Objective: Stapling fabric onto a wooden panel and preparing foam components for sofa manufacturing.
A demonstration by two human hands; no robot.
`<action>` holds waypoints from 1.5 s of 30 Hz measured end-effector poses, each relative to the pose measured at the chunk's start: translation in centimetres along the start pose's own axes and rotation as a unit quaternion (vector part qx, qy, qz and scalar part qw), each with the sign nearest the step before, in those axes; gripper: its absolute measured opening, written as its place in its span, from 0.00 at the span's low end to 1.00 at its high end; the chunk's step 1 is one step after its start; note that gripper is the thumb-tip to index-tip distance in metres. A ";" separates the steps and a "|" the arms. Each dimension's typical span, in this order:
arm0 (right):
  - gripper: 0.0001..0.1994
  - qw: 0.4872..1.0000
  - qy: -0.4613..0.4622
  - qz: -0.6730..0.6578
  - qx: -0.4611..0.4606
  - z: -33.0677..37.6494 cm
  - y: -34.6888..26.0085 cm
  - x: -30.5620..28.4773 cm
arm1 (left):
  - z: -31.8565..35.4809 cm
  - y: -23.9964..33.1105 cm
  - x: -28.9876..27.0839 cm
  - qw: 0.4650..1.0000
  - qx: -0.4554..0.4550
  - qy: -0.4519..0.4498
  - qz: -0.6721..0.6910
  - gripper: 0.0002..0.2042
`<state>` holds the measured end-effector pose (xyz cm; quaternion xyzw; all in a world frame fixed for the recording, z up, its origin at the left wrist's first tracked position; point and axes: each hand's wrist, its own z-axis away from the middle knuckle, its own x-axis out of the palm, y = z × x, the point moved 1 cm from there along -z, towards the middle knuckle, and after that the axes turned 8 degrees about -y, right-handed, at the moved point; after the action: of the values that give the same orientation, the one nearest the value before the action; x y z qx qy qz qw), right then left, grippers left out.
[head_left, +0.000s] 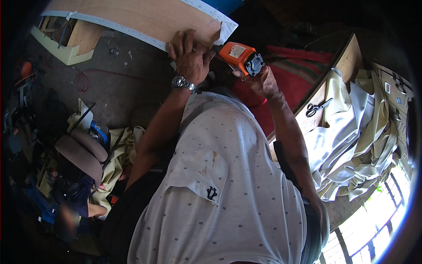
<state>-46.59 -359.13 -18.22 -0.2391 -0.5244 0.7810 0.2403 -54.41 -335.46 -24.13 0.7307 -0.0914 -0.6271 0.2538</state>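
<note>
My right hand (262,83) is wrapped round the handle of an orange staple gun (236,53) with a grey round cap at its rear. The gun's nose points at the near right corner of a long wooden panel (145,22). Pale covering material (88,16) is folded over the panel's edges, with rows of small fastening marks along it. Beside the gun my left hand (192,61) lies on the panel's near edge, fingers stretched and apart. The nose's exact contact with the panel is hidden behind the gun and my left hand.
At right, scissors (318,108) and heaped cream fabric (347,132) lie on a wooden board. Red cloth (303,66) is behind my right arm. A cream-edged wooden frame (70,42) stands at upper left. A red hose (82,81) crosses the floor. Another person sits at lower left.
</note>
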 end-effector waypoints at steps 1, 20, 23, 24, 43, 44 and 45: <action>0.22 0.998 0.001 0.064 0.010 0.0 -0.3 0.2 | 0.0 -0.1 0.1 1.000 -0.002 0.002 0.000 0.12; 0.18 0.973 0.016 0.223 -0.052 0.8 -1.9 0.6 | 0.2 -1.7 0.2 0.999 0.006 0.008 0.049 0.15; 0.18 0.969 0.014 0.245 -0.030 1.0 -2.1 0.5 | 0.4 -0.9 -0.2 0.998 -0.052 0.031 0.031 0.22; 0.18 0.969 0.014 0.244 -0.029 1.0 -2.1 0.5 | 0.3 -0.6 -0.5 0.998 -0.051 0.030 0.030 0.22; 0.21 0.953 -0.028 0.303 0.001 1.8 -2.3 2.2 | 0.5 -0.7 0.5 0.997 -0.059 0.046 0.027 0.26; 0.21 0.954 -0.025 0.300 0.000 2.0 -2.3 2.4 | 0.6 -0.7 0.4 0.997 -0.059 0.043 0.018 0.26; 0.19 0.953 -0.038 0.302 0.006 2.1 -2.2 2.6 | 0.4 -0.7 0.2 0.998 -0.052 0.041 0.014 0.26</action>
<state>-49.64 -358.19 -15.80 -0.3550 -0.4323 0.8285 -0.0254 -54.90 -335.10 -24.67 0.7403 -0.0580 -0.5969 0.3040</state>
